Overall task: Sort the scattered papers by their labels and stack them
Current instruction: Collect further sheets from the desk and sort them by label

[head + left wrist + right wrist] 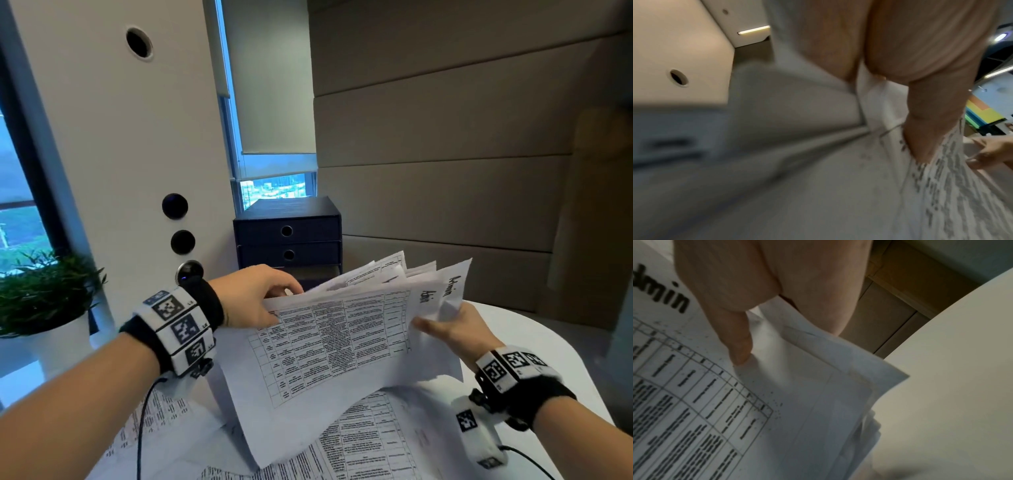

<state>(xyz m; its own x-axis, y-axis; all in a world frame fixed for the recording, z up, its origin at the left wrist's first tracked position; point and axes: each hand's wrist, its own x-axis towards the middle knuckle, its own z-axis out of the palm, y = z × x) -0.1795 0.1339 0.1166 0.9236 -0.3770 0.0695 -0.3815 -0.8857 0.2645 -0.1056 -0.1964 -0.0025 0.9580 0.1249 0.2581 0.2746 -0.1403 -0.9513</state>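
Note:
I hold a fanned sheaf of printed sheets [329, 339] lifted above the table, tables of text on them and "Admin" written on the right edges. My left hand [260, 294] grips the sheaf's far left edge, thumb on top. My right hand [445, 329] pinches the right side, thumb on the top sheet. The right wrist view shows that thumb [740, 352] pressing on the "Admin" sheet [694, 394]. In the blurred left wrist view my left thumb [929, 123] lies on the paper [941, 186]. More printed sheets [363, 442] lie scattered on the table beneath.
A dark blue drawer box [287, 236] stands at the back by the window. A potted plant [44, 294] sits on the ledge at the left. The white round table [534, 332] curves away to the right, with a padded wall behind.

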